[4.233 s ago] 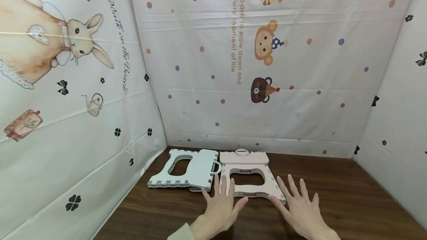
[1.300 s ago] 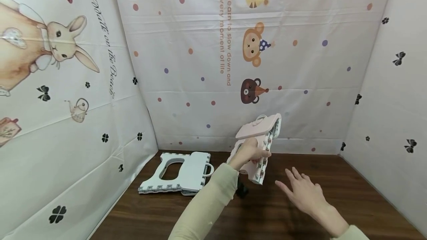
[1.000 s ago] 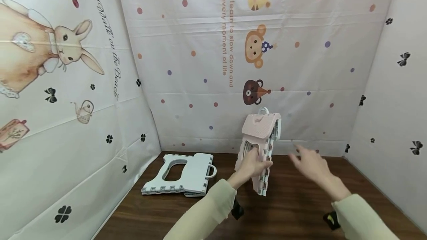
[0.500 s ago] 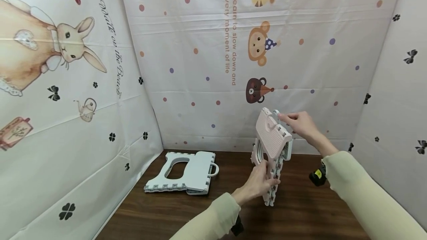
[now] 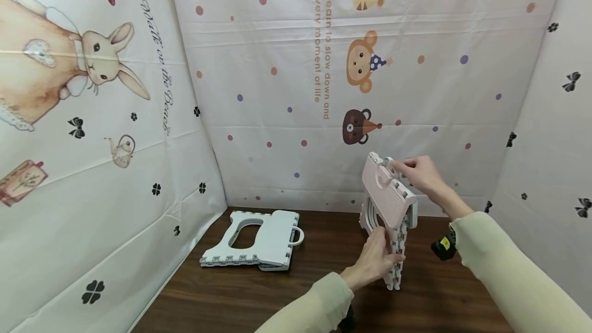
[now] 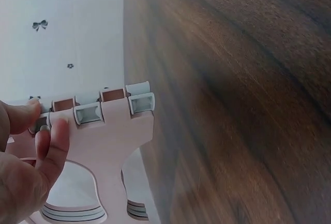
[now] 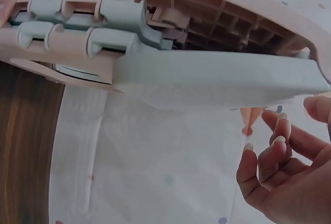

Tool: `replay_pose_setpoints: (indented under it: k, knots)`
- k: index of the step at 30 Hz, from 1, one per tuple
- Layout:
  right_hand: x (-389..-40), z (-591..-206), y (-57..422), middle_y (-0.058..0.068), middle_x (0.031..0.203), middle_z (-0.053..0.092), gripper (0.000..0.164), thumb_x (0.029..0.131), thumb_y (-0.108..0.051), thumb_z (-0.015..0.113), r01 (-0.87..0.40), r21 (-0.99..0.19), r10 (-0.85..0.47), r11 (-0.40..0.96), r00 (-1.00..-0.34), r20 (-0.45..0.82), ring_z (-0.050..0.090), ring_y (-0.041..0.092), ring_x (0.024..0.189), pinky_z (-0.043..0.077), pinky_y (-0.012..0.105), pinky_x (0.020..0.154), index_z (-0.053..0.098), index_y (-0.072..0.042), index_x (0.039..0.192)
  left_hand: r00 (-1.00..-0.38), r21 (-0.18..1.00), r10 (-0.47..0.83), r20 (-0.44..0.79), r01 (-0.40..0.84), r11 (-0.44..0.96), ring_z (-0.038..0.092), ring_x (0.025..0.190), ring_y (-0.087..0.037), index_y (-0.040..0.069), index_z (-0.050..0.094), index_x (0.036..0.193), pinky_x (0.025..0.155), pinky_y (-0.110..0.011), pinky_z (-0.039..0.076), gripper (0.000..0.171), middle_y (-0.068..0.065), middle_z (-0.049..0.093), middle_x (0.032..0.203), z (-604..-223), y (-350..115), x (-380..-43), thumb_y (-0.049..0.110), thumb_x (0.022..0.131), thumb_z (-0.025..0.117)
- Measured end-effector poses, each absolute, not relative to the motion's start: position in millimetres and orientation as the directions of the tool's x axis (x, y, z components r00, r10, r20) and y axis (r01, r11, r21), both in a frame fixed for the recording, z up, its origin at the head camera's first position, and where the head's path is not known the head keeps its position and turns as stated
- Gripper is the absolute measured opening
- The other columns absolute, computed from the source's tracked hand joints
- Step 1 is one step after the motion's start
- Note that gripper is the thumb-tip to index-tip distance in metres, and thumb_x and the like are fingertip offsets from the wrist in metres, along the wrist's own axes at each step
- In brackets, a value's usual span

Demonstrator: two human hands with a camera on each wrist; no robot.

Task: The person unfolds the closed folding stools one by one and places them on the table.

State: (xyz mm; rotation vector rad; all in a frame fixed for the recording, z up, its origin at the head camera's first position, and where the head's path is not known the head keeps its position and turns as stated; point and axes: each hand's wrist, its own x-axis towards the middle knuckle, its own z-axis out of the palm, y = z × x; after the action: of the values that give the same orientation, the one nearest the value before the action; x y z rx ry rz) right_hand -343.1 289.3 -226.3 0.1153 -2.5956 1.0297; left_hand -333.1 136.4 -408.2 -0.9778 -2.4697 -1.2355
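A pink and pale-blue folding stool [image 5: 387, 194], folded flat, stands tilted on edge at the right of the table. My left hand [image 5: 372, 261] grips the side of its leg panel, fingers at the cut-out and thumb over the hinged edge. That hinged edge, with blue and pink knuckles, shows near the fingertips [image 6: 61, 131] in the left wrist view. At the top, my right hand [image 5: 422, 172] pinches the small carrying handle [image 5: 390, 164]. The right wrist view shows the half-parted seat [image 7: 222, 71] with its ribbed underside, beside the curled right fingers [image 7: 251, 175].
A second folding stool [image 5: 259, 240], pale blue, lies folded flat on the left of the dark wooden table [image 5: 222, 297]. A printed cloth [image 5: 277, 117] hangs behind and on both sides. A black wrist camera [image 5: 445, 245] sits on the right wrist.
The pink stool, flat on the table at first, has been lifted and tipped upright by my left hand. My right hand has come up to its handle; both have since drifted slightly right.
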Motion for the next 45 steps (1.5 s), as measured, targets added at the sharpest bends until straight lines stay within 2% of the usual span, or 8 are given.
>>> replay_pose_setpoints:
  k: [6, 13, 21, 27, 31, 36, 42, 45]
  knots:
    - [-337, -230, 309, 0.032, 0.117, 0.061, 0.07, 0.1, -0.056, 0.035, -0.17, -0.63, 0.097, 0.758, -0.925, 0.367, 0.062, 0.037, 0.099, 0.053, 0.032, 0.068, 0.065, 0.006, 0.116, -0.742, 0.637, 0.483, 0.465, 0.659, 0.4, 0.037, 0.07, 0.001, 0.014, 0.046, 0.098, 0.059, -0.012, 0.037, 0.034, 0.007, 0.043, 0.085, -413, 152, -335, 0.021, 0.084, 0.076]
    - [-334, -231, 337, 0.033, 0.11, 0.063, 0.071, 0.1, -0.054, 0.033, -0.142, -0.596, 0.131, 0.79, -0.912, 0.39, 0.061, 0.022, 0.073, 0.048, 0.027, 0.06, 0.063, 0.009, 0.117, -0.719, 0.6, 0.499, 0.484, 0.688, 0.409, 0.036, 0.071, 0.002, 0.015, 0.046, 0.1, 0.059, -0.011, 0.037, 0.035, 0.008, 0.042, 0.088, -411, 175, -337, 0.022, 0.084, 0.076]
    - [-331, -232, 362, 0.033, 0.106, 0.065, 0.072, 0.101, -0.053, 0.031, -0.117, -0.585, 0.147, 0.803, -0.911, 0.385, 0.066, 0.022, 0.075, 0.052, 0.027, 0.059, 0.06, 0.011, 0.119, -0.723, 0.584, 0.514, 0.461, 0.684, 0.438, 0.037, 0.073, 0.001, 0.016, 0.046, 0.102, 0.062, -0.013, 0.038, 0.036, 0.01, 0.041, 0.091, -410, 203, -337, 0.025, 0.084, 0.076]
    - [-330, -227, 375, 0.034, 0.102, 0.065, 0.075, 0.101, -0.054, 0.028, -0.098, -0.551, 0.15, 0.829, -0.909, 0.388, 0.063, 0.027, 0.075, 0.047, 0.029, 0.057, 0.061, 0.012, 0.117, -0.713, 0.525, 0.521, 0.469, 0.699, 0.485, 0.035, 0.072, 0.0, 0.016, 0.043, 0.098, 0.061, -0.013, 0.035, 0.036, 0.01, 0.038, 0.09, -407, 222, -337, 0.029, 0.085, 0.075]
    - [-329, -222, 381, 0.035, 0.108, 0.064, 0.071, 0.101, -0.053, 0.034, -0.096, -0.472, 0.124, 0.876, -0.902, 0.413, 0.062, 0.037, 0.079, 0.049, 0.036, 0.06, 0.061, 0.01, 0.118, -0.719, 0.522, 0.519, 0.461, 0.693, 0.497, 0.035, 0.071, -0.001, 0.016, 0.043, 0.096, 0.06, -0.013, 0.035, 0.036, 0.01, 0.037, 0.089, -406, 232, -339, 0.031, 0.085, 0.074]
    - [-328, -226, 386, 0.037, 0.113, 0.061, 0.052, 0.1, -0.036, 0.05, -0.126, -0.399, 0.06, 0.908, -0.904, 0.422, 0.061, 0.048, 0.095, 0.053, 0.05, 0.074, 0.062, 0.013, 0.114, -0.736, 0.546, 0.52, 0.433, 0.674, 0.498, 0.035, 0.073, 0.0, 0.017, 0.044, 0.1, 0.061, -0.014, 0.036, 0.036, 0.01, 0.038, 0.09, -412, 240, -338, 0.031, 0.085, 0.074]
    - [-328, -236, 389, 0.033, 0.101, 0.067, 0.041, 0.096, -0.026, 0.058, -0.135, -0.407, 0.05, 0.903, -0.91, 0.412, 0.064, 0.038, 0.085, 0.052, 0.04, 0.066, 0.067, 0.013, 0.105, -0.777, 0.64, 0.514, 0.363, 0.609, 0.469, 0.039, 0.072, -0.001, 0.017, 0.046, 0.103, 0.06, -0.016, 0.039, 0.037, 0.01, 0.041, 0.091, -421, 242, -334, 0.028, 0.084, 0.076]
    - [-329, -236, 389, 0.031, 0.098, 0.068, 0.038, 0.095, -0.024, 0.059, -0.135, -0.389, 0.043, 0.911, -0.908, 0.416, 0.063, 0.035, 0.082, 0.05, 0.039, 0.065, 0.068, 0.012, 0.103, -0.803, 0.643, 0.521, 0.288, 0.566, 0.516, 0.048, 0.08, -0.003, 0.014, 0.05, 0.113, 0.069, -0.019, 0.046, 0.046, 0.008, 0.047, 0.103, -420, 240, -333, 0.035, 0.082, 0.077]
